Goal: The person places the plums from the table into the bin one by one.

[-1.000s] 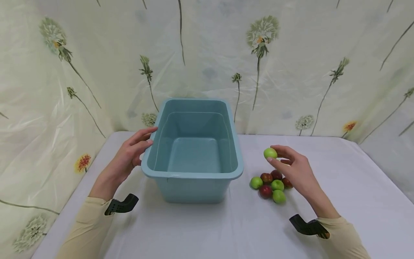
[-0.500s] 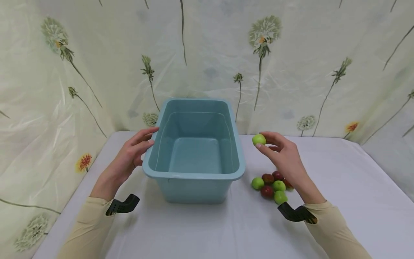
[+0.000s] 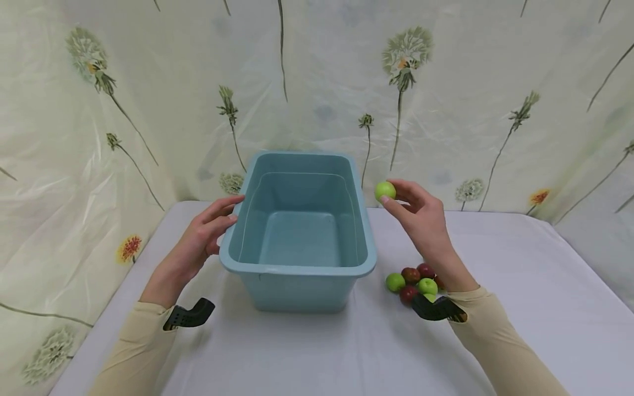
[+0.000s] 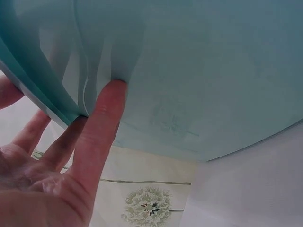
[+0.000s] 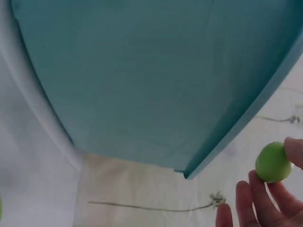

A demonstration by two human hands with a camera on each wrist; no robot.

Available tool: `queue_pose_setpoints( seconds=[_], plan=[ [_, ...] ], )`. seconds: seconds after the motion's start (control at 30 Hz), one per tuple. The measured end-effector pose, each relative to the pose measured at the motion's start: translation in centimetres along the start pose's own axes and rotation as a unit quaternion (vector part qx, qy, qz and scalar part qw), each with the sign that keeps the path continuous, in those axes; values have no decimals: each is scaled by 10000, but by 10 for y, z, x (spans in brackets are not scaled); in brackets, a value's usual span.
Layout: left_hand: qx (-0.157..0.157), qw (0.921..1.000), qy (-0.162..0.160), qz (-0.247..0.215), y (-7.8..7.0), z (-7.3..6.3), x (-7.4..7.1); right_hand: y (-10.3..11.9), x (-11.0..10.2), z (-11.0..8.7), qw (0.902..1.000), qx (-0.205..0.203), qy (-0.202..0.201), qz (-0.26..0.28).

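Over by the tub's right rim, the right hand [image 3: 421, 220] pinches a green apple [image 3: 384, 190] between thumb and fingertips, holding it above the table, outside the blue plastic tub [image 3: 297, 269]. The left hand [image 3: 198, 239] has its fingers spread and fairly straight, touching the tub's left side at the rim. A cluster of red and green apples [image 3: 410, 275] sits on the white tablecloth [image 3: 317, 357], partly hidden behind the right wrist's black mount [image 3: 433, 308].
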State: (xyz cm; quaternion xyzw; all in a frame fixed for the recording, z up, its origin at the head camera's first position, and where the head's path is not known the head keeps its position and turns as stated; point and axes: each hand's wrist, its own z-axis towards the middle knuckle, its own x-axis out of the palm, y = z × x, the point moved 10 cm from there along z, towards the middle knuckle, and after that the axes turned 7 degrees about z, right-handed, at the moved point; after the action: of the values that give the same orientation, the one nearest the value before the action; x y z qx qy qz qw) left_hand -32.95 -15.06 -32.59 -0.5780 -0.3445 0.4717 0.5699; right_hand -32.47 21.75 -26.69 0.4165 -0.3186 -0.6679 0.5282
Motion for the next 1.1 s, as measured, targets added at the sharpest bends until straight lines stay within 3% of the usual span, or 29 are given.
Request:
queue_pose_setpoints(
  seconds=[0.27, 0.5, 0.83, 1.1],
  plan=[
    [-6, 10000, -41, 32, 0, 0, -1, 26, 22, 13, 9987, -344, 172, 327],
    [-24, 9999, -89, 49, 0, 0, -2, 56, 49, 18, 9964, -569, 613, 136],
    [-43, 9999, -150, 43, 3, 0, -3, 29, 78, 47, 9899, -814, 1130, -246],
    [-40, 9999, -140, 64, 2, 0, -3, 32, 97, 56, 9817, -825, 1595, -642]
  ],
)
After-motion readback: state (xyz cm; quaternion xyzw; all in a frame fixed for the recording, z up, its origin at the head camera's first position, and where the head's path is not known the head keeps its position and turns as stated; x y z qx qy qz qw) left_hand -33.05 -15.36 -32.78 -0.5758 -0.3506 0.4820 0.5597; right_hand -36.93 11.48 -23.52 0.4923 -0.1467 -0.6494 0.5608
